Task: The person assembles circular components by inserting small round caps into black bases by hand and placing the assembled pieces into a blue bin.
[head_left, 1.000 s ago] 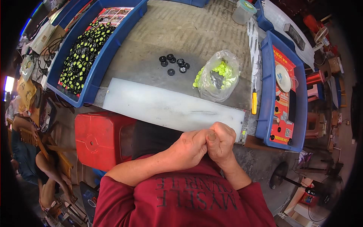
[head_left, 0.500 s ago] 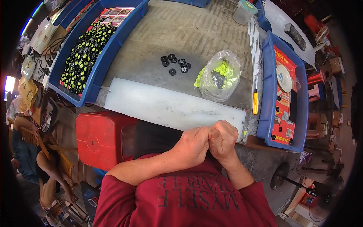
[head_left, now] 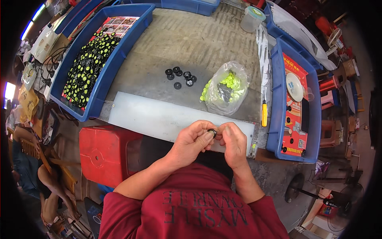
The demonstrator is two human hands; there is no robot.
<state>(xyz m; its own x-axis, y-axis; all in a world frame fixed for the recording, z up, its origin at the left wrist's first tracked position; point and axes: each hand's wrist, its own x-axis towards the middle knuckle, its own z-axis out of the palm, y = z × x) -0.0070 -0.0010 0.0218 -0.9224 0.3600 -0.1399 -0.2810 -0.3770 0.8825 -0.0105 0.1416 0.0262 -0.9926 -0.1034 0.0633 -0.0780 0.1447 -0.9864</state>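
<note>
A small black wheel (head_left: 212,132) is pinched between the thumb and fingers of my left hand (head_left: 191,140), above the near edge of the white board (head_left: 159,116). Close beside it, my right hand (head_left: 234,144) has its thumb and fingertips pressed together; whatever they hold is hidden. Beyond the board, several loose black wheels (head_left: 178,85) lie on the table. To their right sits an open clear plastic bag (head_left: 223,105) of yellow-green round caps (head_left: 230,81), a few of which have spilled out at its left side.
At the left, a blue tray (head_left: 94,104) holds many black wheels with yellow-green centres. A yellow-handled tool (head_left: 264,114) lies near the right blue tray (head_left: 276,135), which contains a white dish (head_left: 293,85). A red stool (head_left: 99,153) stands below the table; another person's arm (head_left: 51,181) shows at far left.
My hands were pressed together with the wheel hidden. They have come slightly apart, and the black wheel now shows in my left fingers. The whole view has shifted a little.
</note>
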